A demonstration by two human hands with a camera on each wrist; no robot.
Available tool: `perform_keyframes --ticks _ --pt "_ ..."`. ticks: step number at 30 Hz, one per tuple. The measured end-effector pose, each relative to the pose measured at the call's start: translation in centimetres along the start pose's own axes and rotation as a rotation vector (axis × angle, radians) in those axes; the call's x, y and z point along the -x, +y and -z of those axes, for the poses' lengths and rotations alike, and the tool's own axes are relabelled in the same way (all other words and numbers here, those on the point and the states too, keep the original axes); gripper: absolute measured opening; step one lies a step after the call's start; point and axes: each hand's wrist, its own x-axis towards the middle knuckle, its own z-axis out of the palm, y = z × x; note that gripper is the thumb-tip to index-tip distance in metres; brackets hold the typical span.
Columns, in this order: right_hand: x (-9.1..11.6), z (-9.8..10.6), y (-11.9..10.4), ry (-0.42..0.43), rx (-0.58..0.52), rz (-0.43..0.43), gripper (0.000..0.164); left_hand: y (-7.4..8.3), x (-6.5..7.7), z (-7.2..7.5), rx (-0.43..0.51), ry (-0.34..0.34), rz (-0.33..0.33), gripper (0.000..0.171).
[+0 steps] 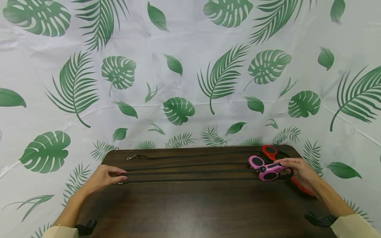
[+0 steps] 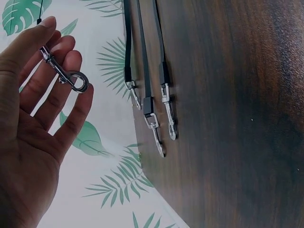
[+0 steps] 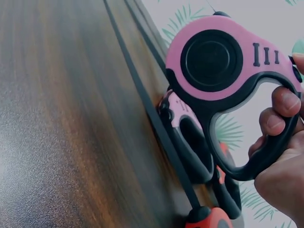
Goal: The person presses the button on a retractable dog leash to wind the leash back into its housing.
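My right hand (image 1: 300, 170) grips the black handle of a pink retractable dog leash (image 3: 209, 59), its fingers curled through the loop. The leash is raised above the others. The thumb and fingertips of my left hand (image 2: 38, 95) pinch this leash's strap end, and its metal snap hook (image 2: 59, 69) hangs before the curled fingers. The strap runs taut between both hands. Beneath it, a second pink leash (image 1: 255, 162) and a red leash (image 1: 269, 152) lie at the table's right. Another red leash (image 3: 216, 218) lies nearer, partly hidden by my right hand and the held leash.
Three more snap hooks (image 2: 166, 107) lie side by side near the left table edge, their black straps stretched across the dark wooden table (image 1: 190, 205). A white cloth with green leaves (image 1: 178, 110) hangs behind and beside the table.
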Motion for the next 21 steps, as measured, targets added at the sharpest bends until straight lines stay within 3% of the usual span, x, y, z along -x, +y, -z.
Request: perform_keyframes --ticks 13,21 --pt "0.12 -0.51 -0.16 0.003 -0.002 0.077 0.034 0.01 0.12 0.2 0.0 0.022 0.034 0.021" --pt "0.15 -0.51 -0.55 0.023 -0.006 0.013 0.035 0.12 -0.17 0.25 -0.055 0.035 0.071 0.02"
